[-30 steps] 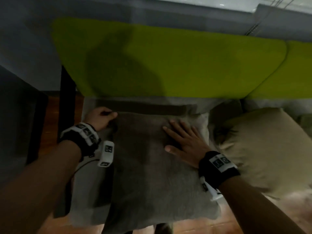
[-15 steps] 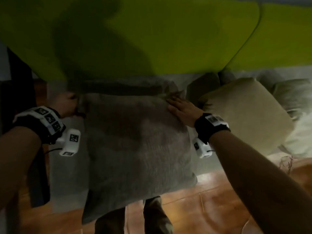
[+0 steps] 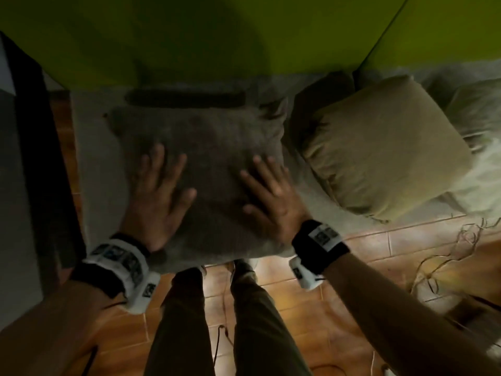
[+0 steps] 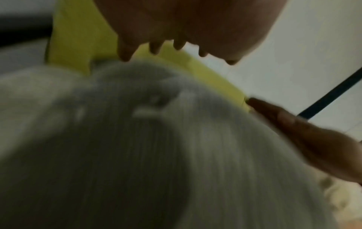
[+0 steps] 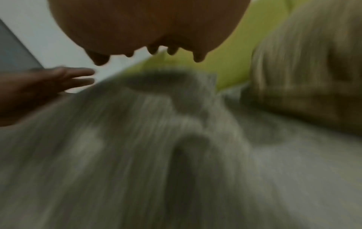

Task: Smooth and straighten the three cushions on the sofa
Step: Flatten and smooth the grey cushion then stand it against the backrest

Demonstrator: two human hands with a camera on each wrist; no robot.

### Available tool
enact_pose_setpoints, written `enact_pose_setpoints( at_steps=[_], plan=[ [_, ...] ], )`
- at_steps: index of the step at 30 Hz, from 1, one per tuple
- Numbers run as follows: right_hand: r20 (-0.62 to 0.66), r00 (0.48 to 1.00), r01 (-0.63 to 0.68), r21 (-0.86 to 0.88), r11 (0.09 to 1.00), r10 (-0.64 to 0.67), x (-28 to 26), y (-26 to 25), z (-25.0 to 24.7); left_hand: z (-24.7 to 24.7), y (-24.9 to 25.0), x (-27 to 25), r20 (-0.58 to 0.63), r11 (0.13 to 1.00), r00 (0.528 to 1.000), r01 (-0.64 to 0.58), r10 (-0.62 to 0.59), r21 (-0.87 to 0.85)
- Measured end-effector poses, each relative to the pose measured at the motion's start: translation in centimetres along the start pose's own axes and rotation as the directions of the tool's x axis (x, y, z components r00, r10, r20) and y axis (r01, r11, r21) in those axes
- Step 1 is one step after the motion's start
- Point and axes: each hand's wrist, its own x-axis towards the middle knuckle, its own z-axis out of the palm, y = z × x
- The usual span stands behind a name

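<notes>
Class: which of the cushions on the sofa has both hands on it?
The grey-brown cushion, leftmost; the tan cushion beside it lies untouched.

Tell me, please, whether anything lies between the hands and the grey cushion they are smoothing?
Nothing visible does. The left hand and right hand both lie flat, fingers spread, directly on the grey cushion; the tan cushion sits apart, to the right.

Dim interior, sofa area viewed from above.
Lime-green backrest [image 3: 244, 36] spans the top of the frame, split by a seam at upper right. Grey seat surface [image 3: 92, 158] lies below it. Reddish-brown tiled floor [image 3: 379, 256] fills the lower frame, with loose cords [image 3: 444, 256] at right. Dark vertical post [image 3: 35, 131] stands at left.
</notes>
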Motion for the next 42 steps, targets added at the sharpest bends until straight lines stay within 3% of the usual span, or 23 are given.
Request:
enact_pose_setpoints(
  at_steps=[3, 5, 6, 8, 9, 11, 14, 17, 20, 23, 26, 30, 32, 34, 35, 36, 38, 40, 42],
  plan=[
    [0.203, 0.964, -0.165, -0.046, 0.985, 0.171, 0.2, 1.7, 3.6, 4.5, -2.0, -0.6, 0.085, 0.969, 0.982, 0.149, -0.168, 0.2],
    [0.206, 0.947, -0.254, 0.007, 0.967, 0.247, 0.9, 3.6, 4.4, 5.6, -3.4, 0.7, 0.104, 0.969, 0.971, 0.197, -0.214, 0.149],
    [0.204, 0.943, -0.279, 0.051, 0.959, 0.264, 1.1, 4.1, 4.1, 5.7, -3.9, 1.1, 0.096, 0.98, 0.979, 0.167, -0.177, 0.105],
    [0.232, 0.927, -0.34, 0.183, 0.922, 0.296, 0.9, 5.1, 3.6, 5.1, -3.8, 1.1, 0.014, 0.99, 0.991, 0.136, -0.135, -0.038],
    [0.246, 0.915, -0.383, 0.276, 0.881, 0.321, 0.4, 5.5, 3.3, 4.3, -3.7, 0.4, -0.032, 0.972, 0.98, 0.19, -0.196, -0.139],
    [0.275, 0.867, -0.498, 0.459, 0.736, 0.416, -1.3, 6.3, 2.9, 2.8, -3.1, -2.0, -0.002, 0.866, 0.906, 0.405, -0.424, -0.294],
    [0.405, 0.753, -0.657, 0.434, 0.616, 0.518, -5.6, 7.3, 3.2, 1.8, -4.5, -6.8, 0.184, 0.7, 0.767, 0.638, -0.615, -0.32],
    [0.55, 0.696, -0.702, 0.385, 0.599, 0.462, -8.3, 7.9, 3.8, 2.2, -7.2, -11.2, 0.374, 0.537, 0.679, 0.732, -0.632, -0.419],
    [0.581, 0.676, -0.706, 0.331, 0.626, 0.455, -8.3, 7.9, 4.2, 3.3, -9.3, -13.9, 0.482, 0.531, 0.644, 0.764, -0.594, -0.367],
    [0.55, 0.647, -0.735, 0.265, 0.624, 0.529, -7.6, 7.8, 4.4, 3.8, -8.7, -13.9, 0.441, 0.622, 0.673, 0.731, -0.593, -0.28],
    [0.492, 0.678, -0.715, 0.271, 0.644, 0.546, -7.9, 8.3, 4.2, 4.3, -9.8, -14.1, 0.335, 0.7, 0.723, 0.683, -0.604, -0.211],
    [0.458, 0.684, -0.707, 0.226, 0.67, 0.568, -8.9, 7.5, 4.8, 5.2, -11.1, -14.9, 0.352, 0.697, 0.693, 0.703, -0.629, -0.138],
    [0.357, 0.705, -0.694, 0.17, 0.7, 0.613, -8.5, 7.0, 5.0, 5.2, -10.8, -13.9, 0.295, 0.715, 0.73, 0.676, -0.617, -0.18],
    [0.172, 0.747, -0.663, 0.265, 0.701, 0.642, -7.1, 5.7, 3.7, 4.0, -9.2, -12.0, 0.138, 0.664, 0.743, 0.653, -0.655, -0.363],
    [0.068, 0.787, -0.599, 0.319, 0.734, 0.613, -6.0, 4.9, 2.7, 3.1, -8.1, -10.8, 0.06, 0.646, 0.737, 0.625, -0.673, -0.439],
    [-0.01, 0.832, -0.519, 0.342, 0.784, 0.555, -4.9, 3.9, 1.4, 2.2, -6.6, -9.5, 0.003, 0.664, 0.761, 0.568, -0.648, -0.486],
    [-0.093, 0.926, -0.326, 0.297, 0.898, 0.366, -2.3, 1.6, -0.5, 1.1, -3.5, -6.7, -0.027, 0.797, 0.881, 0.413, -0.472, -0.442],
    [-0.075, 0.982, -0.157, 0.18, 0.971, 0.173, 0.5, 0.2, -0.4, 1.6, -1.8, -4.0, 0.043, 0.913, 0.958, 0.284, -0.284, -0.293],
    [0.03, 0.993, -0.117, 0.066, 0.991, 0.116, 2.7, 0.5, 1.0, 3.2, -1.9, -2.3, 0.146, 0.935, 0.947, 0.31, -0.287, -0.169]
  ],
)
